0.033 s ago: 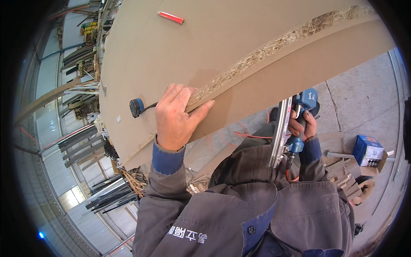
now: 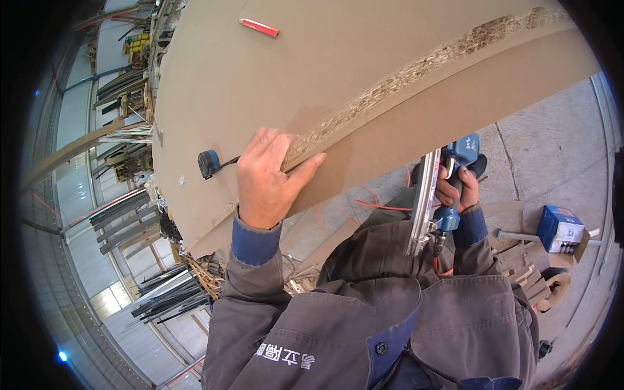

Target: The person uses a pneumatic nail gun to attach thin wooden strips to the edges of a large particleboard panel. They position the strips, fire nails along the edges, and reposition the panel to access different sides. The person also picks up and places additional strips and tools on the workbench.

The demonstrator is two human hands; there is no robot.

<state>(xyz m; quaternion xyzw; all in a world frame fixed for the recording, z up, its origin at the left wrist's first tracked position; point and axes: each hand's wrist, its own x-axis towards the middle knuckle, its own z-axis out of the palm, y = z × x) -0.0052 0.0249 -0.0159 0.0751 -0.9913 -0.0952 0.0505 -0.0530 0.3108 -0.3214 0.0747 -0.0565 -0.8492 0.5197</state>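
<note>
My left hand (image 2: 268, 175) is closed on the near end of a particleboard strip (image 2: 390, 86), with the thumb on the side facing me and the fingers over the far side. The strip's rough chip edge faces up, and it runs to the upper right along the border of a large brown board (image 2: 227, 84). In my right hand (image 2: 463, 193) is a blue pneumatic nail gun (image 2: 464, 151) with a silver magazine (image 2: 426, 195), held below the board's edge near my lap. The fingers wrap around its handle; its nose is hard to make out.
On the board lie a blue-black tape measure (image 2: 208, 164) with a strap and a red pencil-like stick (image 2: 260, 27). An orange air hose (image 2: 380, 206) trails beneath. A blue box (image 2: 560, 229) and wood offcuts (image 2: 525, 276) sit at right. Racks of long stock (image 2: 123, 214) stand at left.
</note>
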